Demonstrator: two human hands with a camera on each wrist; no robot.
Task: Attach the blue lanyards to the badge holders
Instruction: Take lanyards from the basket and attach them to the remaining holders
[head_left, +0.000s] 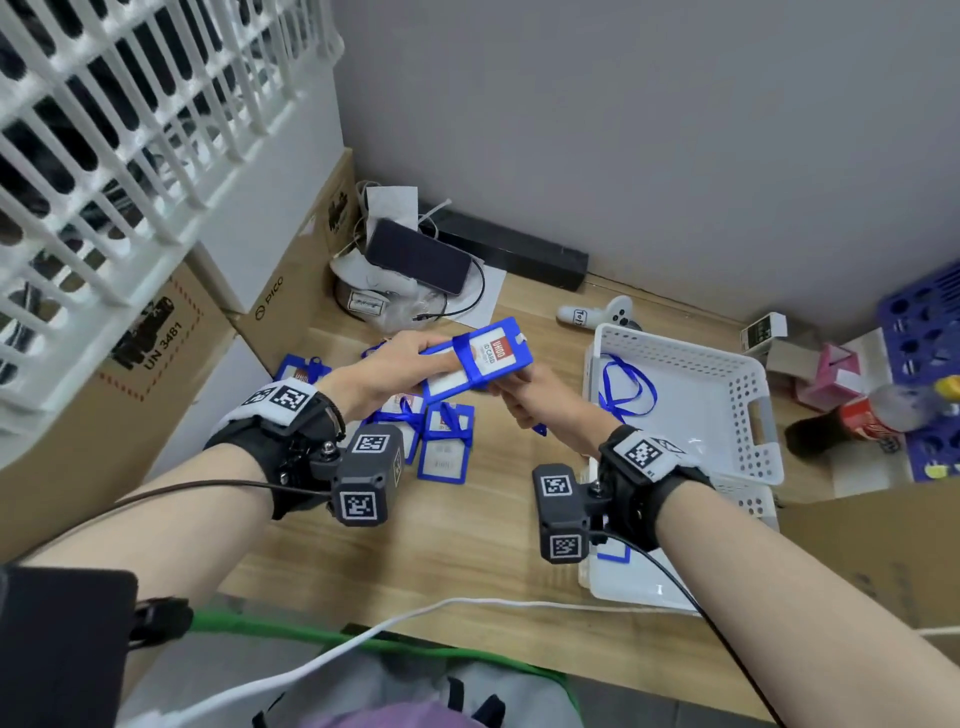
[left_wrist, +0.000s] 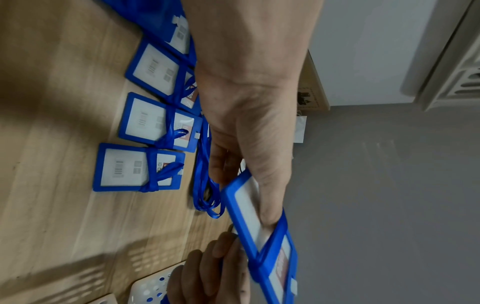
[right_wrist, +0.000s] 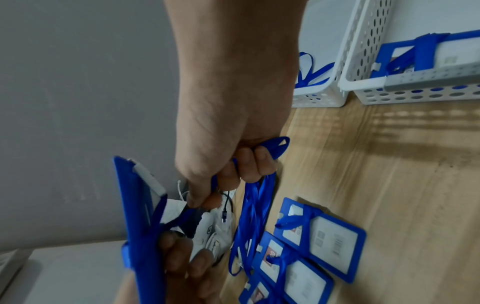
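My left hand (head_left: 410, 361) grips a blue badge holder (head_left: 485, 358) by one end, raised above the wooden table. A blue lanyard (head_left: 460, 351) is wrapped across the holder's middle. My right hand (head_left: 519, 402) sits just under the holder's other end, fingers curled round the lanyard's strands (right_wrist: 254, 216) and its blue end tab (right_wrist: 279, 145). The loose loops (left_wrist: 205, 195) hang down to the table. Several badge holders tied with lanyards (head_left: 444, 441) lie flat below my hands.
To the right stands a white perforated basket (head_left: 675, 343) holding one lanyard (head_left: 623, 389); a second basket (right_wrist: 415, 90) nearer me holds a badge holder (right_wrist: 441, 53). Cardboard boxes (head_left: 156, 364) crowd the left. A phone (head_left: 415, 257), a controller (head_left: 597, 314) and a bottle (head_left: 857, 421) lie around.
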